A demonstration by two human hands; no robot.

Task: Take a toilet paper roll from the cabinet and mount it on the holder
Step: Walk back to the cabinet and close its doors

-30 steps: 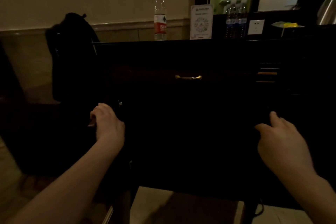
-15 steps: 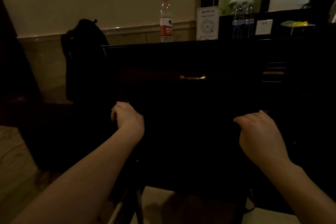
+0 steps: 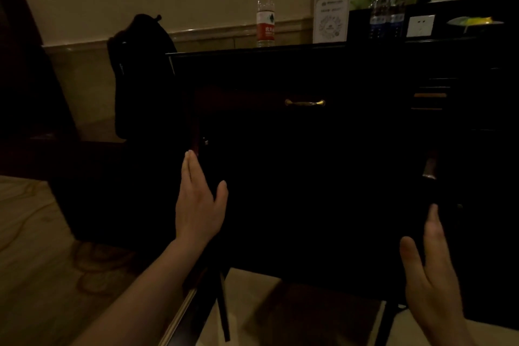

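A dark wooden cabinet fills the middle of the view, with a brass drawer handle on its front. My left hand is open, fingers straight, flat against the cabinet's left front edge. My right hand is open too, fingers up, near the cabinet's right side. Neither hand holds anything. No toilet paper roll and no holder can be seen; the cabinet front is too dark to show any opening.
On the cabinet top stand a clear bottle with a red cap, a white sign card and two blue-labelled bottles. A wall socket is beside them. A black bag hangs at the left. Pale floor lies below.
Both hands were curled on the cabinet's front edges; now their fingers are straight and apart. The view has moved closer to the cabinet.
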